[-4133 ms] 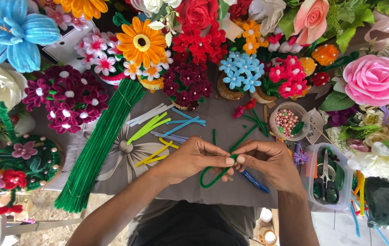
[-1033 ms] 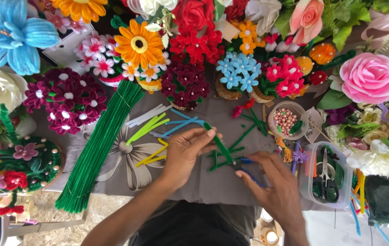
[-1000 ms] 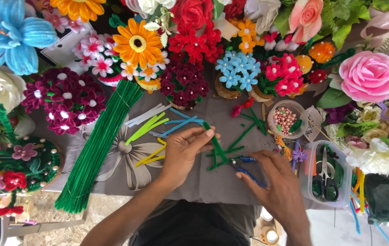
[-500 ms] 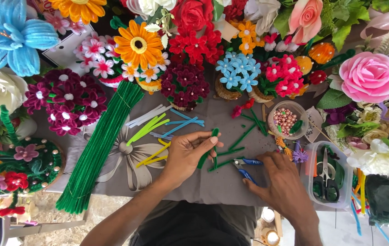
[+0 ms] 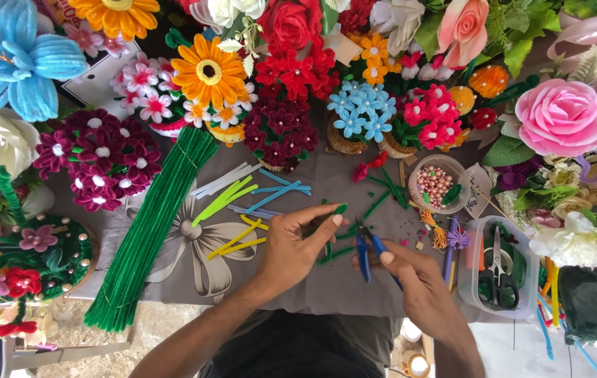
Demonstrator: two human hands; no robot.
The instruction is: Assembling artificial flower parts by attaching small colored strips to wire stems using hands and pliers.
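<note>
Head view
Left hand [image 5: 291, 245]: pinches a bent green fuzzy stem [image 5: 332, 231] over the grey cloth [image 5: 326, 189].
Right hand [image 5: 414, 276]: closed around blue-handled pliers [image 5: 367, 248], tips at the stem.
Round bowl [image 5: 437, 183]: full of pink beads.
Clear box [image 5: 498, 269]: holds scissors [image 5: 496, 273].
Green stem bundle [image 5: 151, 227]: lies far left.

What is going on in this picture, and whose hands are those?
The camera sits on a person's head and looks down, so you see that person's own two hands. The left hand pinches a bent green fuzzy wire. The right hand holds small blue-handled pliers right next to that wire. They work over a grey cloth with a flower drawn on it. On it lie a big bundle of green fuzzy wires, a few loose coloured ones, and a cup of beads. Handmade flowers stand all around.
</note>
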